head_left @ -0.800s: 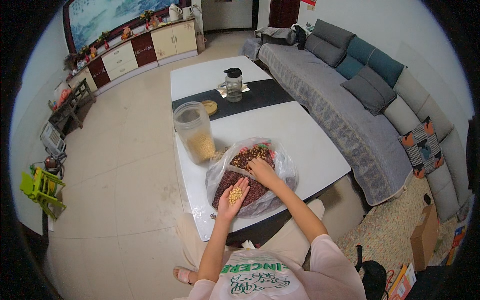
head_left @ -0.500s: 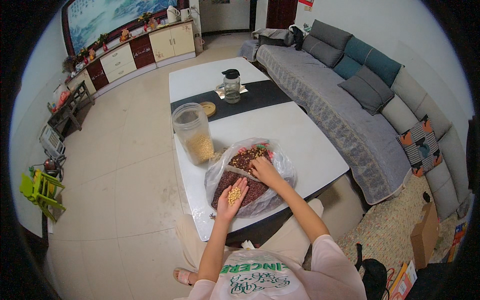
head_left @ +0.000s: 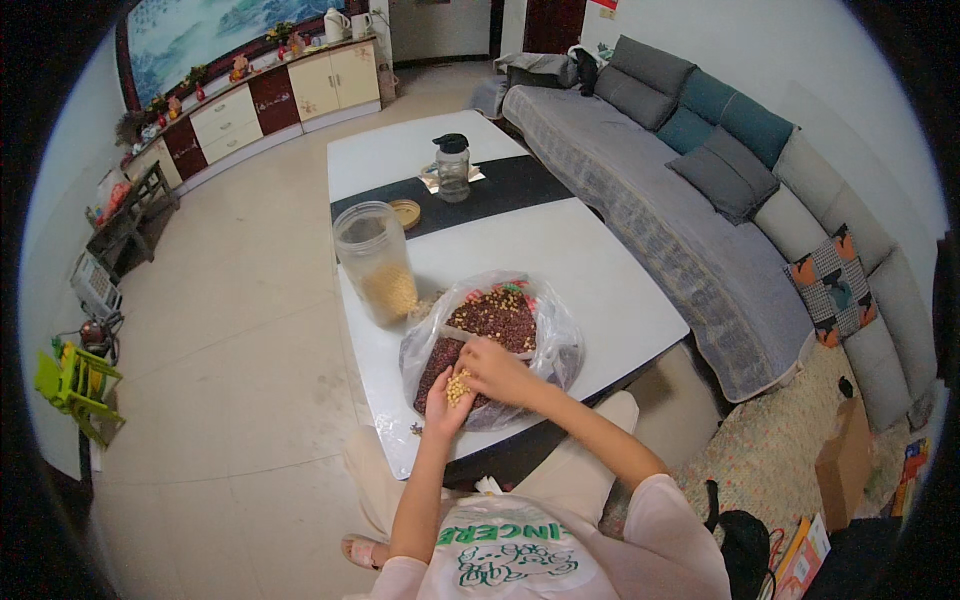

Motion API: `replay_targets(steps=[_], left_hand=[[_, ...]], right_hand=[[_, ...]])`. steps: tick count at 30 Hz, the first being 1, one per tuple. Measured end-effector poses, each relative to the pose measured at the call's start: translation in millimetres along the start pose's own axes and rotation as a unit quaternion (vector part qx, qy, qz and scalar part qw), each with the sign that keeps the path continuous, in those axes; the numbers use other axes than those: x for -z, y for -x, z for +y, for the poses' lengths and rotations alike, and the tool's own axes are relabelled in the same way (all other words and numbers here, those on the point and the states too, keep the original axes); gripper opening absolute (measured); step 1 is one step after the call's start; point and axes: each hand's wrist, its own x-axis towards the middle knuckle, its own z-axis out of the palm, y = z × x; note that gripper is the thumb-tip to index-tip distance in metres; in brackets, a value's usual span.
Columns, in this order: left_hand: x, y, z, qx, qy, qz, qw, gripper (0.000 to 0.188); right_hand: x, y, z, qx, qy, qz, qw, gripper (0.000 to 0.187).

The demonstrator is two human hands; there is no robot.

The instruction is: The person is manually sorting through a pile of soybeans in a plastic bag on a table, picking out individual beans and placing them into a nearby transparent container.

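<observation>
The left hand [head_left: 445, 408], palm up, was cupped around a small heap of pale-yellow soybeans [head_left: 458, 388] above the near part of a clear plastic bag [head_left: 562, 345] of dark-red beans [head_left: 436, 364]. The right hand [head_left: 497, 371] bent over the heap; whether its fingers gripped any could not be told. Left of the bag, a clear jar [head_left: 375, 245] stood on the table [head_left: 630, 285].
</observation>
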Motion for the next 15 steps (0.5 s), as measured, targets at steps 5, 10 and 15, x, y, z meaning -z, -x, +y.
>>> replay_targets(steps=[5,10,15], left_hand=[[5,6,-2,-0.023,-0.018,-0.028,0.999,0.031],[-34,4,-14,-0.064,-0.015,0.101,0.993,0.042],[-32,1,-14,-0.051,0.061,0.056,0.995,0.042]], right_hand=[[-14,1,-6,-0.015,-0.017,0.004,1.0,0.022],[5,-7,30,-0.087,0.063,0.095,0.99,0.013],[6,7,66,-0.147,0.172,0.062,0.972,0.021]])
